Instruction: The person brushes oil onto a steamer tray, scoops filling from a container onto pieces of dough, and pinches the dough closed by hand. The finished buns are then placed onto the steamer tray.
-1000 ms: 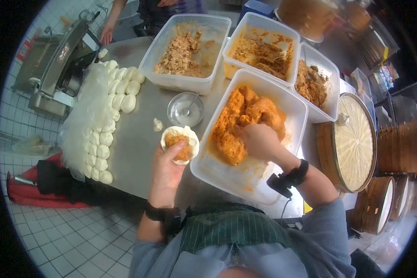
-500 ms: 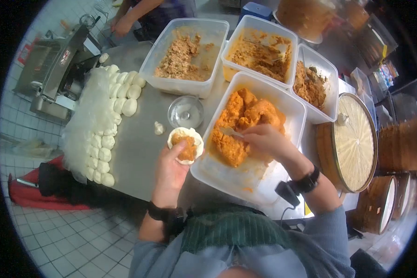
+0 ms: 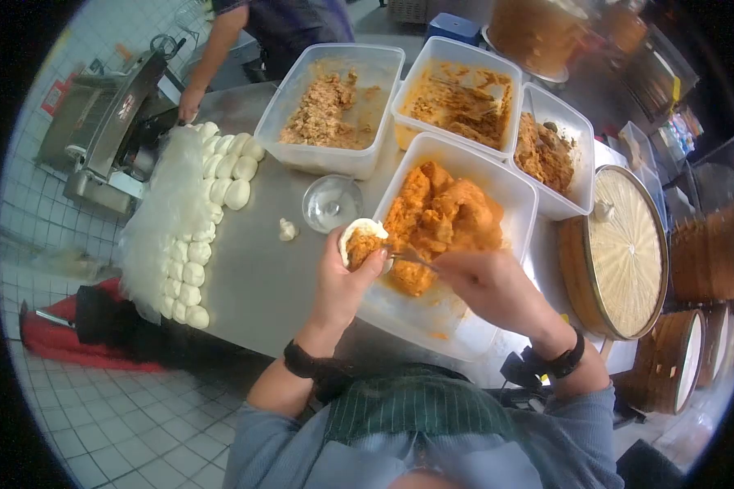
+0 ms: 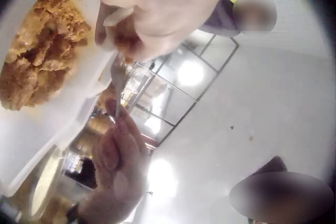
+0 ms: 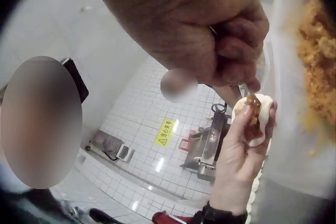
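My left hand (image 3: pixel 341 277) holds a round dough wrapper (image 3: pixel 374 226), its thumb over the orange-brown filling (image 3: pixel 362 245) inside. In the right wrist view the wrapper (image 5: pixel 268 109) is cupped around that filling. My right hand (image 3: pixel 495 287) pinches the handle of a slim metal utensil (image 4: pixel 118 79) with a widened end. That end reaches the filling beside my left thumb. Below the right hand stands a clear plastic tub (image 3: pixel 485 342) with a large mound of orange filling (image 3: pixel 465 213).
Rows of dough balls (image 3: pixel 192 273) lie at left, partly under a plastic sheet (image 3: pixel 156 220). A glass bowl (image 3: pixel 332 204) and a dough scrap (image 3: pixel 288 230) sit mid-table. More filling tubs (image 3: pixel 375 155) stand behind, a bamboo steamer (image 3: pixel 628 253) at right. Another person's hand (image 3: pixel 190 104) is at far left.
My right hand has come out of the orange filling with the utensil and moved left to the wrapper. My left hand has moved right and tilted the wrapper. The other person's hand reached the dough balls.
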The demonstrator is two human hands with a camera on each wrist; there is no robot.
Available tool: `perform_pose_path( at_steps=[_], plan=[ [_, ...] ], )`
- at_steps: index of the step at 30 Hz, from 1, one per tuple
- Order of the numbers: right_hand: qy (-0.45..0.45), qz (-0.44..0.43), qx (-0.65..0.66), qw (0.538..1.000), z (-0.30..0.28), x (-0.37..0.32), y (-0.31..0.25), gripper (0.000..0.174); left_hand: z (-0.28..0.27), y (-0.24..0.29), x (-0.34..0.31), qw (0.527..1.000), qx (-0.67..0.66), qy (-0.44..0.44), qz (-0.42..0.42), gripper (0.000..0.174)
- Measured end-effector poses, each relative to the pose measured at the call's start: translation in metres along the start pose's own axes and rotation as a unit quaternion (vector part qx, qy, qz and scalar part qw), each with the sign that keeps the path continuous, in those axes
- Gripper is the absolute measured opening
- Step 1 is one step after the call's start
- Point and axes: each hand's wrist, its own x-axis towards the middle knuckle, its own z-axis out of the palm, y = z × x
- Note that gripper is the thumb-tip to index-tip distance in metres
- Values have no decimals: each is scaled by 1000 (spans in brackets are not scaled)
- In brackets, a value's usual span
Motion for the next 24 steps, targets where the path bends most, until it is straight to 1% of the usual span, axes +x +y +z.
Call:
perform_pose_path(
  at_steps=[1,3,4,5,6,7,8,9,10,11,12,13,14,15,16,17,18,20,22,24],
  plan=[
    [-3,-2,0,1000,-5,0,-1,13,-3,-3,0,1000,0,3,0,38],
    [27,33,-80,996,-14,2,-2,13,-11,-9,5,998,-25,51,-1,36],
    [12,59,-171,983,-15,4,-1,12,-15,-7,6,998,-26,51,1,36],
    [13,60,-172,983,-10,11,9,12,-17,-1,7,993,-107,15,-52,34],
    [-75,61,-281,955,3,19,27,11,-17,3,6,976,-187,-22,-107,32],
    [-161,61,-384,907,17,24,44,10,-14,5,4,976,-189,-26,-108,32],
    [-159,63,-386,907,34,28,61,10,-11,7,3,969,-204,-47,-133,32],
    [-162,28,-362,918,51,32,77,10,-9,9,3,961,-219,-69,-157,31],
    [-165,-9,-337,927,59,36,85,10,-8,10,3,961,-220,-71,-154,31],
    [-164,-11,-339,927,60,39,85,10,-8,11,2,953,-233,-98,-169,33],
    [-103,-37,-322,940,61,41,85,11,-9,12,2,944,-245,-124,-184,34],
    [-44,-63,-303,950,64,43,84,13,-12,14,1,944,-244,-122,-184,34],
    [13,-44,-234,971,55,44,63,22,-13,16,0,943,-246,-127,-185,34],
    [9,-46,-233,971,46,43,48,22,-14,17,-1,941,-248,-132,-188,35],
    [0,9,-62,998,38,41,35,25,-15,17,-2,941,-250,-129,-188,35],
    [-8,65,110,992,33,39,27,28,-15,16,-4,940,-254,-126,-188,36],
    [-8,67,111,992,31,36,22,28,-14,17,-4,940,-256,-126,-188,37],
    [-37,80,157,984,29,27,15,27,-9,18,-4,938,-253,-136,-195,38],
    [-17,89,145,985,26,23,10,23,-3,18,-4,936,-251,-145,-202,38],
    [-1,94,135,986,23,19,5,20,1,19,-5,941,-233,-160,-188,38]
  ],
)
